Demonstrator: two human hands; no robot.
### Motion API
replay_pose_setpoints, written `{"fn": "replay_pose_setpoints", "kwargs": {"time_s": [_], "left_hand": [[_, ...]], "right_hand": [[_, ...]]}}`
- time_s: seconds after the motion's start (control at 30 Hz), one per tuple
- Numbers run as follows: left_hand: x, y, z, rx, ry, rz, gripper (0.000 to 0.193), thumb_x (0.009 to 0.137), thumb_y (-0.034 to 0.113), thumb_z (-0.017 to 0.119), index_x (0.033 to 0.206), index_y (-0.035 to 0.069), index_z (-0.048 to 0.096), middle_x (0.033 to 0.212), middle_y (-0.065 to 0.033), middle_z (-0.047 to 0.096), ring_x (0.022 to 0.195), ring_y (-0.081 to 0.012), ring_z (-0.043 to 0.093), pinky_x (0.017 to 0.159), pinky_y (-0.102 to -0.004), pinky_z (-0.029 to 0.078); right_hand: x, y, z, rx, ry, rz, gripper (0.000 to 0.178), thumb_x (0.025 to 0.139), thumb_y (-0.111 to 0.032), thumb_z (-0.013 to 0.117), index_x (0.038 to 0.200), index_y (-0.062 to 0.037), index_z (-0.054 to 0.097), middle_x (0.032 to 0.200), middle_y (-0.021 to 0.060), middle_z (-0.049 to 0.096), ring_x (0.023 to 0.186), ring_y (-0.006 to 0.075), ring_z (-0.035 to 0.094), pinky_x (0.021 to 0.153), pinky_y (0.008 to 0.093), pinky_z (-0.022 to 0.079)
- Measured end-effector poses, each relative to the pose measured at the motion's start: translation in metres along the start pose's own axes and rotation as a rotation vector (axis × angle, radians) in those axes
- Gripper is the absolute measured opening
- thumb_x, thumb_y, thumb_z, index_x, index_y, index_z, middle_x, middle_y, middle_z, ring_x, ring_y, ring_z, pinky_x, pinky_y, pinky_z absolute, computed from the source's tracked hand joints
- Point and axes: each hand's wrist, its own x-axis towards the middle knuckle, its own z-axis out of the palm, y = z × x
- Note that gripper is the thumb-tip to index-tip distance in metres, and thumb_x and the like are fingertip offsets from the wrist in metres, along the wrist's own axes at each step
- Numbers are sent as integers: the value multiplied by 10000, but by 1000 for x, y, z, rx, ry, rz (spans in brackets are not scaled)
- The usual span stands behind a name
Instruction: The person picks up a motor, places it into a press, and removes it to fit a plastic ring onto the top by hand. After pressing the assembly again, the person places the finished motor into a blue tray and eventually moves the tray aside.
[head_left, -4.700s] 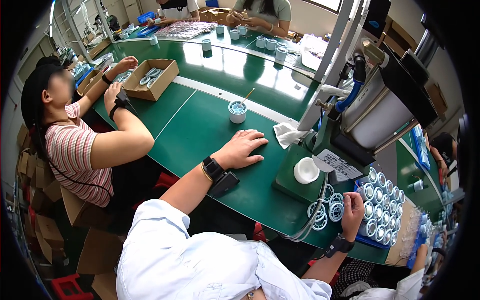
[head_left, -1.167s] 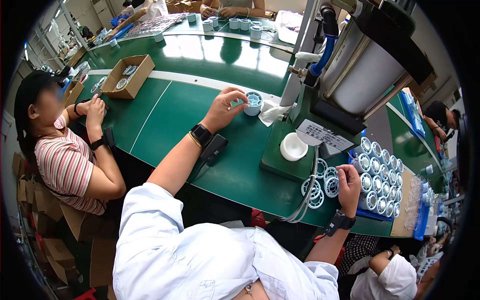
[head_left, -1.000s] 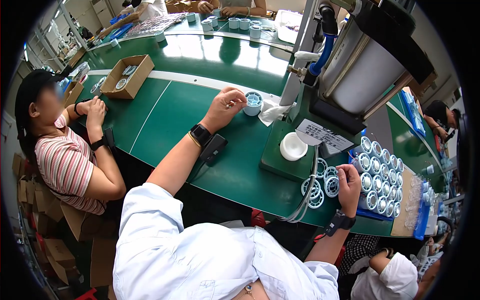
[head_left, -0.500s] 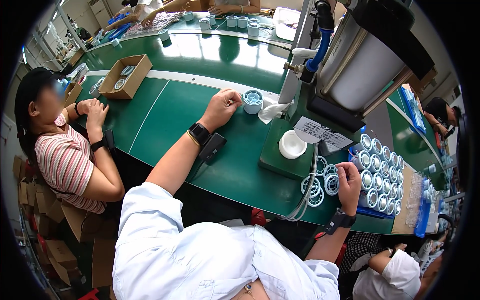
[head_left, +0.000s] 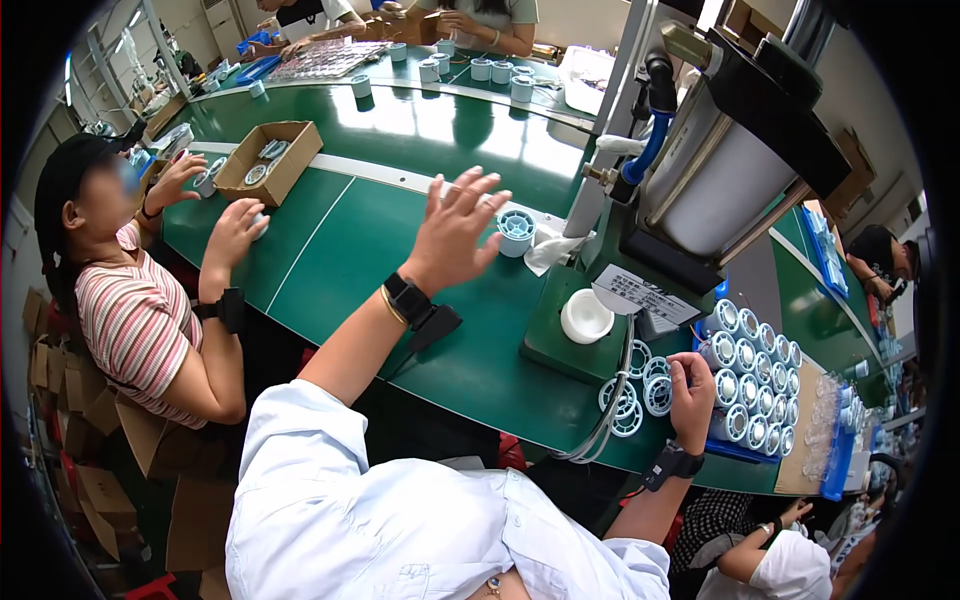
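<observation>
Head view, left hand (head_left: 452, 228) fingers spread (lifted) beside pale spool (head_left: 516, 232), right hand (head_left: 692, 395) fingers gripping ribbed ring (head_left: 659, 394)

Left hand (head_left: 455, 225), fingers spread, raised above the table (head_left: 400, 250); a small spool (head_left: 517, 231) stands just right of its fingertips, a crumpled cloth (head_left: 553, 252) beside the spool. Right hand (head_left: 692, 393) rests at the near table edge, touching a flat spool (head_left: 658, 395); a tray of upright spools (head_left: 755, 385) lies just right of it. A round cap (head_left: 585, 316) sits behind and left of this hand. A cardboard box (head_left: 268, 160) lies far left of the left hand.
</observation>
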Motion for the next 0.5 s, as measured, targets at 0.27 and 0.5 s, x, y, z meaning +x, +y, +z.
{"fn": "replay_pose_setpoints", "kwargs": {"time_s": [0.27, 0.5], "left_hand": [[0, -5, 57, -627, -359, -230, 551, 888, 260, 623, 1399, 147, 454, 1470, -162, 387, 1335, -375, 408, 1090, -510, 328], [-8, -9, 50, -522, -297, -113, 586, 878, 308, 657, 1399, 142, 449, 1467, -165, 392, 1316, -380, 429, 1085, -484, 341]], "right_hand": [[2, -2, 2, -4, 18, -9, 93, 951, -94, 559, 940, -17, 610, 774, -23, 549, 679, 53, 449, 609, 200, 360], [3, -1, 1, 20, -3, 21, 92, 946, -91, 565, 937, -10, 606, 773, -17, 549, 698, 55, 460, 624, 198, 366]]}}
